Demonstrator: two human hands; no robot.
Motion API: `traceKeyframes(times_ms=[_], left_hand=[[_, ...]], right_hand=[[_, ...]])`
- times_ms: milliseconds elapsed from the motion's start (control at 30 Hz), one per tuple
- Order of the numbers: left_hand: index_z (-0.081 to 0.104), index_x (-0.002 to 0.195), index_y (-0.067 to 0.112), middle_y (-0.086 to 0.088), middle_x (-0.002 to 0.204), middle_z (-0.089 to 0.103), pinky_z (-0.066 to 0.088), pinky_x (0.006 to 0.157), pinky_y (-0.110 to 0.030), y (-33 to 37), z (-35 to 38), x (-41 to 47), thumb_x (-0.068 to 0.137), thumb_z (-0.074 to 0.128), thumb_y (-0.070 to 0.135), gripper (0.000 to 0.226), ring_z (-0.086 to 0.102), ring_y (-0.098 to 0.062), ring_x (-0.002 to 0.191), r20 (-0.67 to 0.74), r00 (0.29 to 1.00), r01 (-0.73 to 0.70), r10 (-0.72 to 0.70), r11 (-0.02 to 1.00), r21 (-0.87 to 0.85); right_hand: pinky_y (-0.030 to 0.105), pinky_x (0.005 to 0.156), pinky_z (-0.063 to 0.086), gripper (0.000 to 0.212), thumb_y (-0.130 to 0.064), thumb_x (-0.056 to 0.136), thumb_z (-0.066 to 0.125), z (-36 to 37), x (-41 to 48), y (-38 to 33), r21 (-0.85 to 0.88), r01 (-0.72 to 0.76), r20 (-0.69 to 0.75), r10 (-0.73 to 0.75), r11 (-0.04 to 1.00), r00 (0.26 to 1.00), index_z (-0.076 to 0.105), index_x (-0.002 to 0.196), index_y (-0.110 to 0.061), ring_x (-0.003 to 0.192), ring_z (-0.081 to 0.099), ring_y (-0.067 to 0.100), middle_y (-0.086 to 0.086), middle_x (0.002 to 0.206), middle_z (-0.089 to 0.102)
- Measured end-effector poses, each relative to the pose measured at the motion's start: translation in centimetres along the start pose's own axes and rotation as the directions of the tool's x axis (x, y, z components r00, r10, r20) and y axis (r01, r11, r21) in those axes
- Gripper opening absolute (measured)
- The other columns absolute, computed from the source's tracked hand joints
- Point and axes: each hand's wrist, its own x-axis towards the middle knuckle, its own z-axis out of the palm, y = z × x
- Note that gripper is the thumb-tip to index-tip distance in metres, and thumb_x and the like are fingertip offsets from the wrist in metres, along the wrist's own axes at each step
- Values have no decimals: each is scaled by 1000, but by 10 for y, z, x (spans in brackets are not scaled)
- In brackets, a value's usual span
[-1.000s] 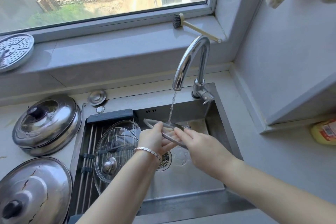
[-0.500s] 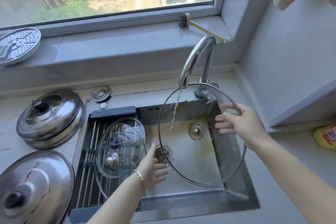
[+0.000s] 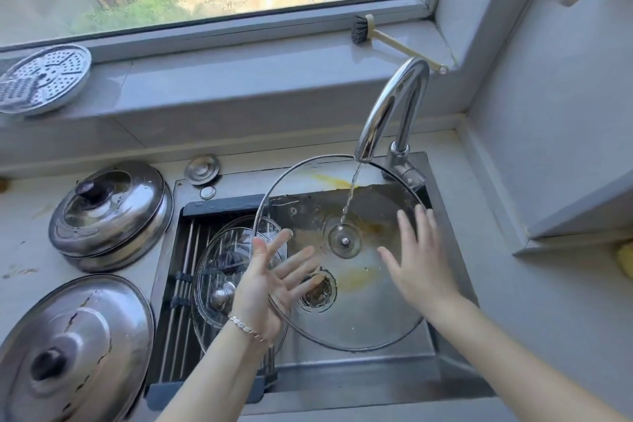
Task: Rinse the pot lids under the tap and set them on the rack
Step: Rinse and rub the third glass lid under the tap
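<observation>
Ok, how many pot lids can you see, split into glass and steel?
Glass lids: 3, the large lid under the tap, two on the rack: front lid, back lid
Steel lids: 2, near lid, far lid, on the counter
Total: 5

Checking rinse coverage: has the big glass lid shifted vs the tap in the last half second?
Yes. The glass lid has moved left against the tap: the stream hit left of its centre disc before, and now lands on it.
</observation>
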Motion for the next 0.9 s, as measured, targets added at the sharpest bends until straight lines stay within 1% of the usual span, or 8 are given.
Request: traceKeyframes(times_ms=[100,200,300,433,567,700,800,900], left_hand=[[54,116,17,-25,106,65,56,78,-47,-4,13,-5,92,27,52,51,71,-30,86,11,999,-39,38,998,48],[57,110,18,-20,97,70,58,67,-38,-4,20,-4,92,28,51,48,72,-26,78,9,998,-56,56,997,54],[58,110,17,-18,95,70,58,72,-42,3,15,-4,92,29,51,48,72,-26,80,-10,996,-87,87,996,22],[57,112,17,-24,97,69,53,81,-50,6,12,-8,91,28,52,50,70,-34,85,-25,994,-107,109,992,64],[57,115,14,-26,100,67,56,73,-46,3,18,-11,92,29,51,52,71,-32,80,-26,996,-78,80,993,84],[57,115,15,-27,100,67,59,63,-40,3,14,-14,91,30,52,52,71,-33,80,-29,999,-39,42,997,72],[57,112,14,-26,91,69,57,66,-46,-3,18,-17,91,30,50,50,71,-35,76,-20,1000,0,1,997,72],[58,109,12,-23,81,71,57,61,-45,-8,24,-19,93,31,48,48,71,-35,70,-34,999,18,-16,999,49]], right_hand=[[32,114,-18,92,-73,79,0,18,10,-31,-53,182,30,-180,982,983,-14,146,-12,139,-27,15,5,151,-28],[32,114,-11,79,-65,88,7,29,3,-61,6,526,15,-526,850,850,-2,147,-13,143,-13,12,5,156,-4],[36,114,3,68,-57,94,11,31,-8,-45,-114,694,110,-685,711,720,11,147,-14,143,5,16,7,155,16],[40,112,5,70,-60,94,7,12,14,-22,-239,542,82,-540,805,838,20,146,-16,144,4,21,12,153,23],[33,114,-12,84,-65,82,-8,14,14,-48,-85,502,90,-495,861,864,-10,144,-9,143,-18,22,11,153,-17],[34,113,4,81,-62,92,6,17,14,-44,-176,614,111,-604,769,789,18,146,-3,143,17,24,13,154,13],[27,113,-18,86,-71,82,1,8,32,-46,-101,414,-5,-416,905,909,-15,145,-14,141,-21,12,0,149,-26],[29,115,-17,85,-70,79,0,12,30,-62,-41,512,55,-510,858,859,-19,143,-17,138,-28,9,-4,148,-29]])
